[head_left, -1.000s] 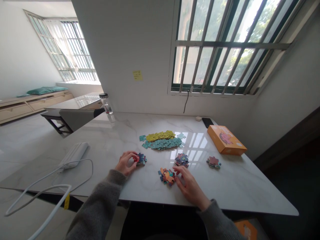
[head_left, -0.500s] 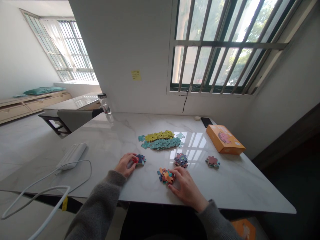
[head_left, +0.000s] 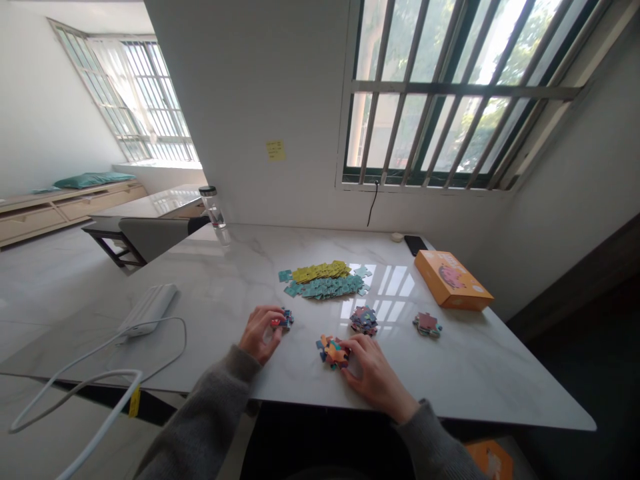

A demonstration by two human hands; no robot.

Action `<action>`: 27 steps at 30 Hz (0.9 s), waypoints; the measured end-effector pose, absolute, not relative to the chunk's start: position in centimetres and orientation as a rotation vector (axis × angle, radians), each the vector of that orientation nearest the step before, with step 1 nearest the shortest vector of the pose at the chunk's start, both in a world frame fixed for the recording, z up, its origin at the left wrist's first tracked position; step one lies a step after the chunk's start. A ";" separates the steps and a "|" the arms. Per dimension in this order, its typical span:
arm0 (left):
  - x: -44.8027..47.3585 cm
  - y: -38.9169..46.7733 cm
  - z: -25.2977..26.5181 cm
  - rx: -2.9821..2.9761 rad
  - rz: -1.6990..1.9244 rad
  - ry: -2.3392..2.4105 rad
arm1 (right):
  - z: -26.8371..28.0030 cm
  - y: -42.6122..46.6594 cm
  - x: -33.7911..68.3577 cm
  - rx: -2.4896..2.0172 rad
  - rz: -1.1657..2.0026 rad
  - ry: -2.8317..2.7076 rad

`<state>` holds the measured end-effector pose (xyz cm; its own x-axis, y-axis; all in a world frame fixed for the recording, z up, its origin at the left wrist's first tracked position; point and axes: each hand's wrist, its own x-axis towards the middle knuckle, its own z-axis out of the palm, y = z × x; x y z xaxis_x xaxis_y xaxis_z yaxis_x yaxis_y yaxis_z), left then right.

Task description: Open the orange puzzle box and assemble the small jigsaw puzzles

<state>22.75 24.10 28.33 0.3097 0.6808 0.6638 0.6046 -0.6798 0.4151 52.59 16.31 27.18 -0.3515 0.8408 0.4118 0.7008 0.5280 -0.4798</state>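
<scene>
My left hand (head_left: pixel 263 332) is curled at a small stack of dark blue and red puzzle pieces (head_left: pixel 287 320), its thumb and fingers pinching the near side. My fingers partly cover that stack. To the right, my right hand (head_left: pixel 374 370) has thumb and fingertips closed on the right side of a loose pile of orange and blue puzzle pieces (head_left: pixel 330 351). A purple pile of puzzle pieces (head_left: pixel 363 320) lies just beyond the right fingers. Farther right sits a small stack topped by a brown-red puzzle piece (head_left: pixel 427 323).
Behind the hands lie a row of yellow puzzle pieces (head_left: pixel 320 271) and a row of light blue ones (head_left: pixel 333 287). An orange box (head_left: pixel 453 280) and a phone (head_left: pixel 415 245) are at the right. A white power strip (head_left: pixel 150 308) with cables lies left; a bottle (head_left: pixel 213 208) stands behind.
My left hand has shifted slightly right and its fingers have closed further over the stack. My right hand stays at the orange pile. The whole view has moved a little.
</scene>
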 end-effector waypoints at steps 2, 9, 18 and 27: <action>24.9 22.8 28.5 2.545 1.193 1.091 | 26.9 16.4 52.6 -1.212 0.279 -2.142; 30.5 21.0 27.1 2.622 0.806 0.834 | 26.9 16.0 52.6 -1.162 0.204 -2.089; 30.1 21.6 26.4 2.579 1.004 0.822 | 27.2 16.0 53.0 -1.103 0.317 -2.050; 30.2 21.4 26.6 2.490 1.021 0.869 | 27.5 15.8 53.6 -1.101 0.200 -1.990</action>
